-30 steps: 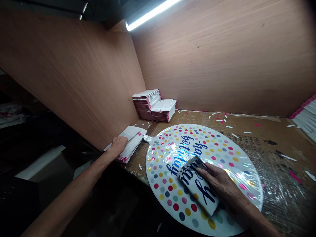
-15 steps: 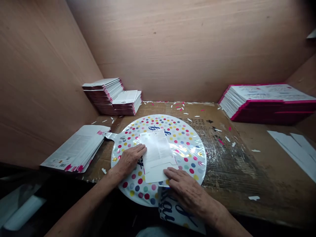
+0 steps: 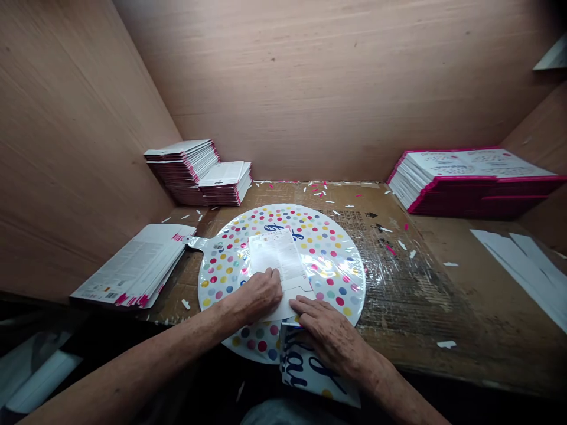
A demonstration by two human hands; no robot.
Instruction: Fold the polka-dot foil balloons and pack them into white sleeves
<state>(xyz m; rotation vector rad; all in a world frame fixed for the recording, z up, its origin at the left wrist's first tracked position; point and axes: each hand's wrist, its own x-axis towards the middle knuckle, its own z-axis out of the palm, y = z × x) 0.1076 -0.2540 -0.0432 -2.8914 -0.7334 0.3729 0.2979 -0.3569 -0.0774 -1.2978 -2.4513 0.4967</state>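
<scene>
A round polka-dot foil balloon (image 3: pixel 341 260) lies flat with its tail at the left. On top of it rests a white printed paper sleeve (image 3: pixel 270 251), with a cut flap line near its lower end. My left hand (image 3: pixel 261 292) is closed, its curled fingers pressed onto the sleeve's lower part; what they pinch, if anything, is hidden. My right hand (image 3: pixel 328 330) has its fingertips on the sleeve's lower right corner. Under that palm, a folded piece of foil balloon (image 3: pixel 305 372) with dark blue lettering is held, hanging over the front edge. The right thumb is hidden.
Folded sleeves are stacked at the back left (image 3: pixel 177 171), with more sleeves fanned in a pile (image 3: pixel 133 265) nearer. A pink-edged stack (image 3: pixel 473 183) stands at the back right. White paper sheets (image 3: pixel 522 271) and small scraps lie on the taped cardboard (image 3: pixel 398 319). Wooden panels (image 3: pixel 310 88) enclose the surface.
My left hand has moved right from the sleeve's left edge onto its lower part, and its fingers have curled. The right hand stays near the sleeve's corner. The view has shifted slightly.
</scene>
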